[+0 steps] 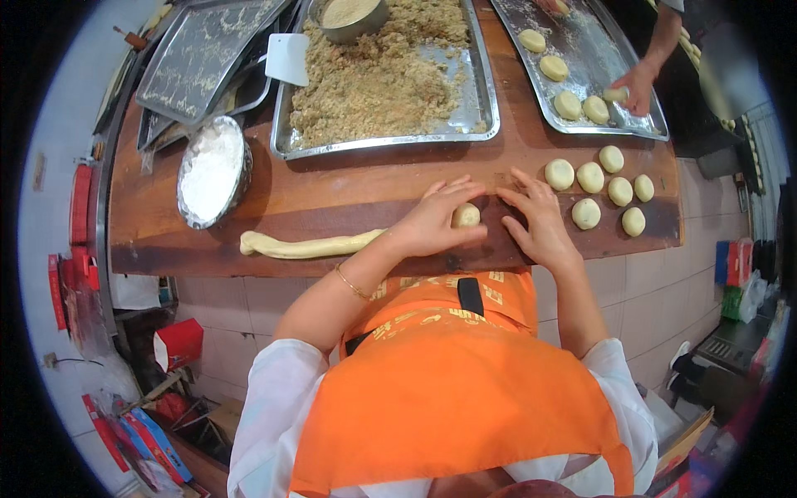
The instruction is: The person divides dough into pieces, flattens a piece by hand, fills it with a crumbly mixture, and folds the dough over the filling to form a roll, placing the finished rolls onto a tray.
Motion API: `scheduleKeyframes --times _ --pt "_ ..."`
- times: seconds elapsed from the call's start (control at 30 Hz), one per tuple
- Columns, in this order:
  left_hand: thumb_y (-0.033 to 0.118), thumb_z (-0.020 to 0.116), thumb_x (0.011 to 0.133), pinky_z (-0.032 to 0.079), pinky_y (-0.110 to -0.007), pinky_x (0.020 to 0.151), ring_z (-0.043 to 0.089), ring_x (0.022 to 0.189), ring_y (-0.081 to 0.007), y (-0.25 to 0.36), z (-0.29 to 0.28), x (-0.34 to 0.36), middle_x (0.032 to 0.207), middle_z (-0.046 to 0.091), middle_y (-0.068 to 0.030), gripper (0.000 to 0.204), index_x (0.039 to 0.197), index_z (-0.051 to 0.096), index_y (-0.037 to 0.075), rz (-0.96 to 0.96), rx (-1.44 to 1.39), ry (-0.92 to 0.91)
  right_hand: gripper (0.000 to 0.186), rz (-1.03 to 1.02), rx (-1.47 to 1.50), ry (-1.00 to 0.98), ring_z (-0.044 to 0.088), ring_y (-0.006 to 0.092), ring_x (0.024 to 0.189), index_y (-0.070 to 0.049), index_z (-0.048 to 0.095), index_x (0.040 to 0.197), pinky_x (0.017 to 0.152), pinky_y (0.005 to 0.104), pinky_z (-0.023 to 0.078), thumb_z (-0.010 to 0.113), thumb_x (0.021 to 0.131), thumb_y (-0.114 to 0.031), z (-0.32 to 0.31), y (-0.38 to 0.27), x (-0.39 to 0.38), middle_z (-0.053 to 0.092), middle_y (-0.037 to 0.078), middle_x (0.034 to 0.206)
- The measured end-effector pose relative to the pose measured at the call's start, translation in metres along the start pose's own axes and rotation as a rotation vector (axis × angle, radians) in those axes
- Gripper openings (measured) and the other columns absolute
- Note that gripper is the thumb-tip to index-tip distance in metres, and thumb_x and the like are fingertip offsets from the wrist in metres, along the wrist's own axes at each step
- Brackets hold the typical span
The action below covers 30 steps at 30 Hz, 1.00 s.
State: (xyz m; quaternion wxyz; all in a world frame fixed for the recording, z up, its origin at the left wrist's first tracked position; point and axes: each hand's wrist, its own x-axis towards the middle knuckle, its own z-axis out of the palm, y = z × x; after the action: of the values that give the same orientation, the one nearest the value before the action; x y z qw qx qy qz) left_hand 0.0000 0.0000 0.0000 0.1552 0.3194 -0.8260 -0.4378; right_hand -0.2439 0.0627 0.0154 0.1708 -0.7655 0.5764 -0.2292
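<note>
My left hand [432, 214] is on the wooden board with fingers stretched and thumb apart, around a small pale dough ball [466, 216]; whether it grips the ball is unclear, but the fingers look loose. A long pale dough rope [290, 246] runs leftward from under that hand. Just to the right, my right hand [535, 217] hovers at or on the board, fingers spread and empty. Several round flattened dough pieces [589, 177] sit beyond it on the right part of the board.
A bowl of white flour [212, 170] stands left. Behind are a large tray [490, 124] of crumbly filling with a white scraper [286, 58] and metal bowl, and stacked trays [187, 62]. At upper right, another person's hand [635, 87] handles dough on a metal tray [581, 124].
</note>
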Motion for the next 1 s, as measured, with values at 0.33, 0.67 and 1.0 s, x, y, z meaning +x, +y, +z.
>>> scheduleKeyframes --times 0.33,0.67,1.0 --pt "0.026 0.056 0.100 0.023 -0.048 0.122 0.030 0.149 -0.0319 0.019 0.026 0.057 0.158 0.038 -0.0166 0.057 0.150 0.041 0.002 0.116 0.525 0.143 0.032 0.096 0.191 0.456 0.054 0.0317 0.124 -0.007 0.068 0.116 0.107 0.0421 0.041 0.068 0.085 -0.003 -0.002 0.005 -0.003 0.059 0.012 0.136" --pt "0.023 0.057 0.099 0.021 -0.052 0.121 0.024 0.152 -0.0308 0.019 0.034 0.064 0.162 0.030 -0.0140 0.063 0.155 0.033 0.007 0.084 0.582 0.096 0.031 0.095 0.241 0.427 0.055 0.0324 0.123 -0.006 0.068 0.115 0.104 0.0422 0.043 0.067 0.085 -0.002 -0.006 0.008 -0.005 0.059 0.013 0.135" --pt "0.028 0.067 0.093 0.025 -0.052 0.118 0.031 0.146 -0.0345 0.008 0.025 0.022 0.155 0.037 -0.0172 0.068 0.152 0.038 0.008 0.081 0.336 0.144 0.028 0.070 0.248 0.416 0.056 0.0343 0.120 -0.005 0.069 0.112 0.102 0.0421 0.045 0.067 0.085 -0.001 -0.011 -0.001 -0.024 0.060 0.014 0.132"
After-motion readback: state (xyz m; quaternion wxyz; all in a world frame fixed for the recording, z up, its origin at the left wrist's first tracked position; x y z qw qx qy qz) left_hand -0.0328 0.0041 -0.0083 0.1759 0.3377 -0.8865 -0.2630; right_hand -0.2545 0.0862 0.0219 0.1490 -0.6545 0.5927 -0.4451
